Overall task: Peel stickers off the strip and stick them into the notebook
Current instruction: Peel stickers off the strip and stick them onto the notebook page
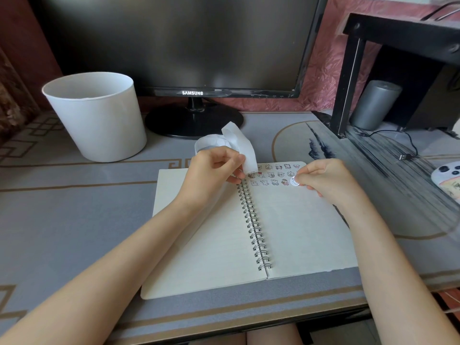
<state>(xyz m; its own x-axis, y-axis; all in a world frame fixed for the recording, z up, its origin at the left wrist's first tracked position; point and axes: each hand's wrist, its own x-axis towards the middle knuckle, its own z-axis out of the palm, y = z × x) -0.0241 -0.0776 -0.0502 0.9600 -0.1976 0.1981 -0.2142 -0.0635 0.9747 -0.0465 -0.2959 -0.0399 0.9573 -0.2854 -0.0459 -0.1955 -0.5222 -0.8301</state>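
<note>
An open spiral notebook (293,227) lies flat on the desk in front of me. Several small cartoon stickers (273,174) sit in rows along the top of its right page. My left hand (214,170) pinches a curling white sticker strip (245,149) above the spiral binding. My right hand (323,178) holds a round white sticker (294,181) at its fingertips, right at the end of the lowest sticker row on the right page.
A white bucket (97,118) stands at the back left. A black monitor (184,46) on its stand fills the back. A black shelf (398,33) with a grey cylinder (375,104), a loose cable (408,155) and a white controller (448,175) are at the right.
</note>
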